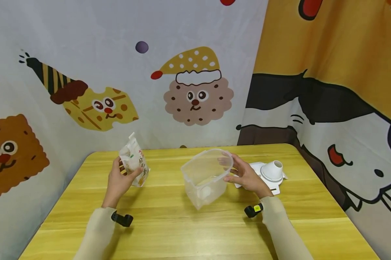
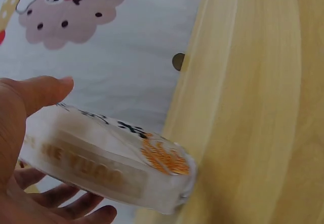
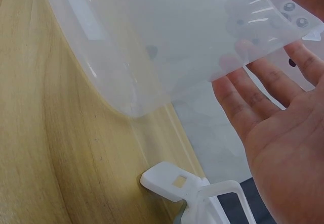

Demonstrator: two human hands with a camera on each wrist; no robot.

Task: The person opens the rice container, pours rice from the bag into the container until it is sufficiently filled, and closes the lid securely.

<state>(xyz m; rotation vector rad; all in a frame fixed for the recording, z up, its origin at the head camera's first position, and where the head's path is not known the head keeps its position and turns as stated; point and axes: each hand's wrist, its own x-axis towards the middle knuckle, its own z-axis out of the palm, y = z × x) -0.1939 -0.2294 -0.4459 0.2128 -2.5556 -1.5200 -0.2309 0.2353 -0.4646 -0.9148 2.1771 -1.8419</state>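
My left hand (image 1: 119, 182) grips a white plastic packet (image 1: 135, 160) with coloured print, thumb on one side and fingers on the other. The packet stands tilted at the left of the table, and in the left wrist view its printed face (image 2: 131, 158) shows dark and orange marks. With my right hand (image 1: 247, 177) I hold a translucent plastic container (image 1: 203, 187), open at the top, by its right side near the rim. The container is tilted at the table's middle. Several right fingers lie along its wall (image 3: 177, 47) in the right wrist view.
Right of the container, a white plastic lid (image 1: 271, 173) with a raised round spout lies on the wooden table (image 1: 182, 234). A cartoon-printed cloth (image 1: 143, 108) hangs behind the table's far edge. Black wrist cameras (image 1: 122, 219) sit on both wrists.
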